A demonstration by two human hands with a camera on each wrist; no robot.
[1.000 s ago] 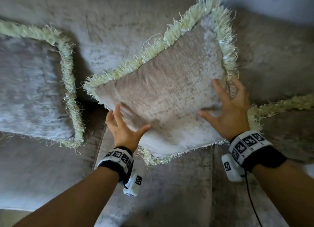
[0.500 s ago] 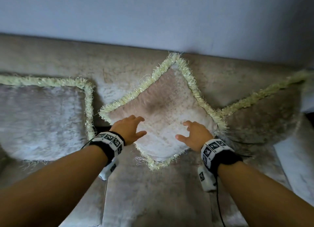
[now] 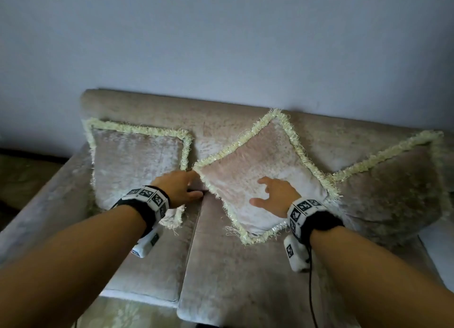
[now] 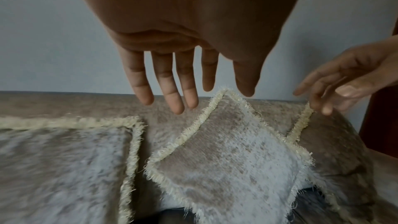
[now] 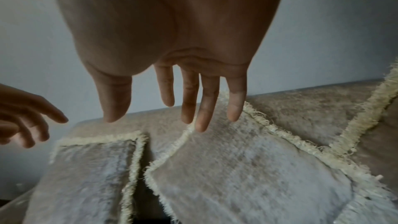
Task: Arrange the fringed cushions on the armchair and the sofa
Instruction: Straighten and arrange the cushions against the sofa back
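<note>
Three beige cushions with pale fringes lean against the back of the beige sofa (image 3: 147, 106). The left cushion (image 3: 132, 160) stands square. The middle cushion (image 3: 260, 170) stands on one corner like a diamond, also seen as middle cushion (image 4: 226, 159) and middle cushion (image 5: 247, 168). The right cushion (image 3: 393, 185) leans tilted behind it. My left hand (image 3: 179, 187) hovers open between the left and middle cushions, holding nothing. My right hand (image 3: 275, 192) hovers open in front of the middle cushion, its fingers (image 5: 202, 108) spread and apart from the fabric.
A plain grey wall (image 3: 221, 33) rises behind the sofa. Two seat pads meet at a seam (image 3: 194, 241) below my hands. A patterned floor (image 3: 24, 175) shows at the far left and under the front edge of the seat.
Both hands have let go of the middle cushion and drawn back from it. The cushion now leans on its corner against the sofa back. My view has pulled away and upward.
</note>
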